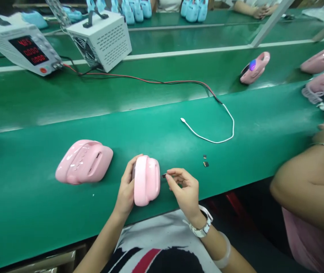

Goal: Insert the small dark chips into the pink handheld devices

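a pink casing [147,180] is held upright on its edge at the near rim of the green bench [22,212], its long axis running from 12 to 6 o'clock. the left hand [127,189] is wrapped around its 9 o'clock side, thumb up at the top, so the casing is grasped firmly. the right hand [185,189] is pinched on a small dark chip [164,175], which is held at the casing's 3 o'clock flank, just beside or touching it; contact cannot be told. the right hand is thus the nearer to that flank, and the chip points toward 9 o'clock.

two more dark chips [205,160] lie on the mat at 1 o'clock from the right hand, near. a second pink casing [84,162] lies flat at 9 o'clock, apart from the held one. a white cable [215,141] is looped farther back at 1 o'clock, led to a power supply [22,51] at 11 o'clock. a co-worker's arm [304,178] is rested at 3 o'clock.
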`<action>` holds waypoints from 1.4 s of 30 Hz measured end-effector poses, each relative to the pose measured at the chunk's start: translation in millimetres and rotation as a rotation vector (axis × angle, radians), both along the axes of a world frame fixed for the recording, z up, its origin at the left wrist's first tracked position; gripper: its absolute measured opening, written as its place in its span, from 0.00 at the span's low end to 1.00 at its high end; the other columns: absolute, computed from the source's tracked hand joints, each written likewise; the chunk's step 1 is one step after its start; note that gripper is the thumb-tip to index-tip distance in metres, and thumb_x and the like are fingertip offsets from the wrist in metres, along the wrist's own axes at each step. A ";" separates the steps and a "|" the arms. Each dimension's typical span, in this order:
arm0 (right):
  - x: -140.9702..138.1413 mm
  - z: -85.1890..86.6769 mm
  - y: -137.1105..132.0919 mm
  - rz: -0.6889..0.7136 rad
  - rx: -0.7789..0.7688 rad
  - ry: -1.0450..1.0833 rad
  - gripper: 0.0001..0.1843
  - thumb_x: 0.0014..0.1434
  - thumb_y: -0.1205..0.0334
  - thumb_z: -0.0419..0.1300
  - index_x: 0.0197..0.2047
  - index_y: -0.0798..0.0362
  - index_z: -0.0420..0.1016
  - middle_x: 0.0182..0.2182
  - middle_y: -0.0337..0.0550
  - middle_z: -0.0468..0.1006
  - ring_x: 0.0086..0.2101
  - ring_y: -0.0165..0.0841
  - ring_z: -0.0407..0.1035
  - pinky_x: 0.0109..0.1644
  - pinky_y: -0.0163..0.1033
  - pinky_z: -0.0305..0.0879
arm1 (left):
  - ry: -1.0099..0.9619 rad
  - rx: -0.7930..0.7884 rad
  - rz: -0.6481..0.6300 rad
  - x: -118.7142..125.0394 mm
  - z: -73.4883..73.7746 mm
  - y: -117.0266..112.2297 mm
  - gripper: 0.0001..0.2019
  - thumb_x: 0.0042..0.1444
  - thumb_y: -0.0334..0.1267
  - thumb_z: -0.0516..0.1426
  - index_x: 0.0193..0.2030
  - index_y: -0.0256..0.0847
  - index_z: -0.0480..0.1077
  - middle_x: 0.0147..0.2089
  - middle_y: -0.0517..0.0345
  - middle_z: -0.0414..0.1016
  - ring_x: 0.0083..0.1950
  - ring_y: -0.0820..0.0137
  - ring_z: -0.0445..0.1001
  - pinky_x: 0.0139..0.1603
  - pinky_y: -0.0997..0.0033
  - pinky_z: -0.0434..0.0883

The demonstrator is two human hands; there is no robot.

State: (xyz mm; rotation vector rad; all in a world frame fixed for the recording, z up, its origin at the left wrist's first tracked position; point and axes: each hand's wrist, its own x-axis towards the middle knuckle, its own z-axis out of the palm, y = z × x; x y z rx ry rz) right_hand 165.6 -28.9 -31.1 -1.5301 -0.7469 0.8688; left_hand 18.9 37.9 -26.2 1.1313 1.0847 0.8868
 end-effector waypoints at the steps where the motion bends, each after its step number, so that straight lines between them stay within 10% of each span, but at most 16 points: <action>1: -1.5 3.0 0.6 -0.033 -0.004 0.018 0.09 0.53 0.59 0.63 0.34 0.57 0.75 0.25 0.41 0.74 0.21 0.23 0.65 0.24 0.28 0.63 | 0.010 0.002 -0.001 0.4 1.1 -0.2 0.25 0.55 0.48 0.58 0.57 0.41 0.66 0.60 0.54 0.68 0.61 0.61 0.66 0.59 0.73 0.63; 16: -13.7 22.1 6.9 0.011 -0.054 0.169 0.08 0.50 0.61 0.61 0.28 0.57 0.69 0.20 0.37 0.68 0.17 0.21 0.59 0.17 0.26 0.53 | 0.042 0.119 -0.007 2.4 -1.8 -2.5 0.21 0.57 0.45 0.54 0.57 0.45 0.66 0.60 0.58 0.67 0.60 0.64 0.65 0.59 0.76 0.62; 29: 16.3 -4.3 21.7 0.471 0.009 0.531 0.16 0.50 0.52 0.67 0.35 0.56 0.74 0.32 0.39 0.72 0.22 0.19 0.60 0.23 0.26 0.57 | 0.098 0.095 -0.009 4.0 6.0 -1.3 0.21 0.55 0.47 0.55 0.54 0.43 0.66 0.54 0.55 0.70 0.54 0.61 0.69 0.53 0.70 0.66; 42: 9.6 -8.5 24.2 0.380 -0.060 0.762 0.21 0.41 0.57 0.72 0.34 0.56 0.69 0.23 0.32 0.66 0.22 0.20 0.61 0.26 0.25 0.62 | 0.078 -0.018 -0.061 2.2 11.0 6.7 0.23 0.47 0.43 0.59 0.52 0.43 0.67 0.54 0.54 0.70 0.54 0.60 0.68 0.50 0.70 0.68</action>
